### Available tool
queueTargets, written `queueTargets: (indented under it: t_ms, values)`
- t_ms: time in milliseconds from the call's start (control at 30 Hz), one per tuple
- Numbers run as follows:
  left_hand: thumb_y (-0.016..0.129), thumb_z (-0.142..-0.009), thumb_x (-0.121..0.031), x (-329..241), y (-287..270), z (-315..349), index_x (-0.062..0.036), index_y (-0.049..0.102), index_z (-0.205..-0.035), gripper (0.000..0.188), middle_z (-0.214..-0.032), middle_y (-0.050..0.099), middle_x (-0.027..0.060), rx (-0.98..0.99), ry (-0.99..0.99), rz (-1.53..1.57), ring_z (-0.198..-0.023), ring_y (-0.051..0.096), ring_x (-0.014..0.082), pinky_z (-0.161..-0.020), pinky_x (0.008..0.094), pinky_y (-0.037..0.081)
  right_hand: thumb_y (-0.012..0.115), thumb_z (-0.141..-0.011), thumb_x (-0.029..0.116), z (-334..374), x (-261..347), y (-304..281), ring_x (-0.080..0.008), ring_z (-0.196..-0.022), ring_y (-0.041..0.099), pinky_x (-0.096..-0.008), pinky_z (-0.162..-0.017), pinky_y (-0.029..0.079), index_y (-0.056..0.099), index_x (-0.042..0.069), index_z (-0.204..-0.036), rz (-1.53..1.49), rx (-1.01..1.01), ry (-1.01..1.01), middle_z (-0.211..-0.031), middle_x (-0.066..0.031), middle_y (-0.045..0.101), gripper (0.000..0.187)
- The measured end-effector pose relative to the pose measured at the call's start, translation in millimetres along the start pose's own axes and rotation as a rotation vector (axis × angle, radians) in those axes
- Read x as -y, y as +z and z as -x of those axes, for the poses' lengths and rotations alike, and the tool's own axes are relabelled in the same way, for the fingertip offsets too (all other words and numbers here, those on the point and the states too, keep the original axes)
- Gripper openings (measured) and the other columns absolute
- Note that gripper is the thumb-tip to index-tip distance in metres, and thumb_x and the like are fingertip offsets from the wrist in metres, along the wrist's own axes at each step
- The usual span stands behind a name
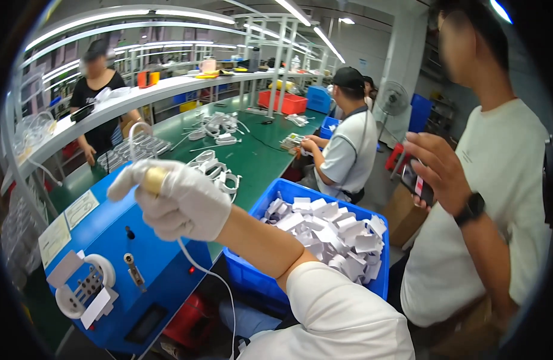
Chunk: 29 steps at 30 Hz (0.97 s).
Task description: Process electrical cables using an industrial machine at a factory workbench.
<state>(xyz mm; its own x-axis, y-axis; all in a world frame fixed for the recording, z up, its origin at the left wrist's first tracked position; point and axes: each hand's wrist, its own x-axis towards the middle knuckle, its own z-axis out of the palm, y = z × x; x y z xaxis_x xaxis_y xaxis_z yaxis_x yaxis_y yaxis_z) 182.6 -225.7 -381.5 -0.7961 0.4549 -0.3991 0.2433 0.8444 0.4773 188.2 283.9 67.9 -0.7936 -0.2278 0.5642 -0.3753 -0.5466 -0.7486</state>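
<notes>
My right hand (177,201), in a white glove with a yellowish cover on one fingertip, is raised above the blue machine. Its fingers are curled closed around a white cable (211,271). A loop of cable arches up above the knuckles, and the rest trails below the hand to the lower edge. What else lies inside the fist is hidden. Below and left of it, a round white part with open flaps (87,287) sits on the front of the blue machine (162,264), beside a small metal latch (133,273). My left hand is out of sight.
A blue bin (252,273) full of white plastic pieces stands right of the machine, under my forearm. White cabled parts (213,168) lie on the green bench (261,159). A person with a phone (416,183) stands close at right; a capped person (351,132) works beyond the bin.
</notes>
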Motion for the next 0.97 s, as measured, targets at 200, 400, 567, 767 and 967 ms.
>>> queueTargets:
  t_ms: [200, 400, 567, 767, 967]
  values:
    - [0.059, -0.086, -0.031, -112, -65, -22, -0.0023, 0.060, -0.108, 0.036, -0.102, 0.062, 0.0149, 0.060, 0.010, 0.278, -0.095, 0.057, 0.0247, -0.085, 0.0301, 0.045, 0.047, -0.095, 0.032, 8, -10, 31, -0.0030, -0.038, 0.031, -0.0177, -0.032, 0.024, 0.054, -0.004, -0.099, 0.146, -0.223, 0.109, -0.053, 0.0038, 0.036, 0.037]
    - [0.060, -0.088, -0.015, -207, -134, 5, -0.0016, 0.055, -0.119, 0.034, -0.088, 0.061, 0.0046, -0.099, 0.131, 0.505, -0.071, 0.053, 0.0100, -0.066, 0.0230, 0.046, 0.048, -0.084, 0.014, 1, -52, 36, -0.0113, -0.049, 0.049, -0.0261, -0.045, 0.041, 0.063, 0.001, -0.083, 0.662, -0.109, -0.029, -0.064, -0.0029, 0.057, 0.020]
    - [0.059, -0.077, 0.001, -258, -155, 15, 0.0012, 0.051, -0.124, 0.047, -0.070, 0.051, 0.0006, -0.149, 0.515, 0.999, -0.058, 0.045, 0.0083, -0.054, 0.0209, 0.041, 0.053, -0.074, 0.010, 18, -138, 50, -0.0224, -0.069, 0.062, -0.0329, -0.062, 0.049, 0.067, 0.006, -0.076, 0.927, 0.220, 0.076, -0.073, -0.0093, 0.065, 0.015]
    - [0.059, -0.082, -0.035, -241, -140, 3, -0.0062, 0.061, -0.088, 0.030, -0.074, 0.061, 0.0110, -0.461, 0.513, 1.272, -0.064, 0.059, 0.0222, -0.060, 0.0264, 0.048, 0.058, -0.071, 0.014, 61, -195, 46, -0.0306, -0.064, 0.060, -0.0378, -0.058, 0.048, 0.065, 0.009, -0.072, 1.270, 0.525, 0.188, -0.069, -0.0117, 0.063, 0.009]
    - [0.067, -0.073, -0.014, -130, -142, -27, -0.0124, 0.040, -0.136, 0.068, -0.098, 0.064, 0.0139, -0.130, 0.831, 1.588, -0.090, 0.062, 0.0243, -0.077, 0.0351, 0.050, 0.061, -0.071, 0.016, 89, -169, 26, -0.0291, -0.071, 0.062, -0.0379, -0.063, 0.048, 0.065, 0.007, -0.078, 1.073, 0.216, 0.522, -0.071, -0.0135, 0.063, 0.012]
